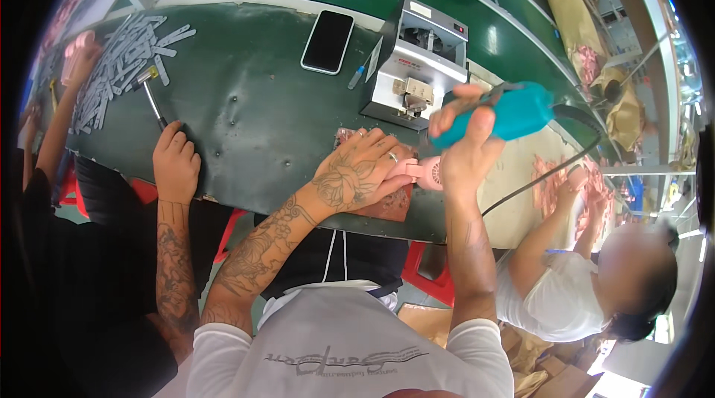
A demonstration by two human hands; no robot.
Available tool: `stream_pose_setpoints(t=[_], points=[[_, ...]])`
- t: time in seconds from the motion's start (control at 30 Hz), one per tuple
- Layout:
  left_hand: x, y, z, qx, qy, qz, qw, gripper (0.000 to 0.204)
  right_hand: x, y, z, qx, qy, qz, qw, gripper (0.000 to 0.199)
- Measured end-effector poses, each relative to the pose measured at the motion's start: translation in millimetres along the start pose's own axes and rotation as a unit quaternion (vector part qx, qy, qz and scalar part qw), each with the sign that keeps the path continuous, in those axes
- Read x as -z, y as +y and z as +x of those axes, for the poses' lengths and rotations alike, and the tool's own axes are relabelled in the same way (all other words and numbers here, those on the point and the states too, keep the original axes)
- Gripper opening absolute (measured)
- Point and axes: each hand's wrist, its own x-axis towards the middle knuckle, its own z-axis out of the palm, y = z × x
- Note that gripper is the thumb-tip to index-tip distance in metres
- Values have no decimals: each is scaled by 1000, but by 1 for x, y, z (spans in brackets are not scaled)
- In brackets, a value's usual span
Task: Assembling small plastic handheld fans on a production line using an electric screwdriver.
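My left hand (365, 167), ringed and tattooed, is closed over a pink plastic part (430, 173) with a round slotted end, perhaps a small hand-held fan. Most of the part is hidden under my fingers. Beneath them lies a flat reddish-brown block (391, 208) at the table's near edge. My right hand (473, 137) grips a teal electric screwdriver (518, 111), raised just above and to the right of the pink part. The tool is slightly blurred and its tip is hidden. A black cord (555, 171) is by its rear end.
A grey screw feeder (417, 63) stands behind my hands, with a small blue-handled screwdriver (356, 76) and a phone (328, 42) to its left. At the left, a co-worker's hand (177, 163) holds a hammer (151, 96) beside many grey strips (123, 63). Another person (558, 294) handles pink parts at the right.
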Motion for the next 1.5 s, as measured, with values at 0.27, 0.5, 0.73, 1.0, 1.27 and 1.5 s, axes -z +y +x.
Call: stream_pose_setpoints(t=[0.27,0.5,0.73,1.0,1.27,1.5], points=[[1,-2,-2,-11,-13,-36,999,36,-16,42,35,118,-26,45,992,36],[-1,-4,-7,30,-11,-56,998,38,-21,5,5,-12,14,14,1000,41],[0,-5,-2,9,-16,-63,998,34,19,-17,-44,-36,-31,20,999,74],[4,-1,1,30,-40,-55,997,34,27,-8,-50,-39,-21,49,998,73],[3,1,3,14,-1,-42,999,34,30,6,-58,-43,-5,48,998,67],[3,0,10,24,-61,-44,997,33,24,5,-50,-35,-9,39,999,70]])
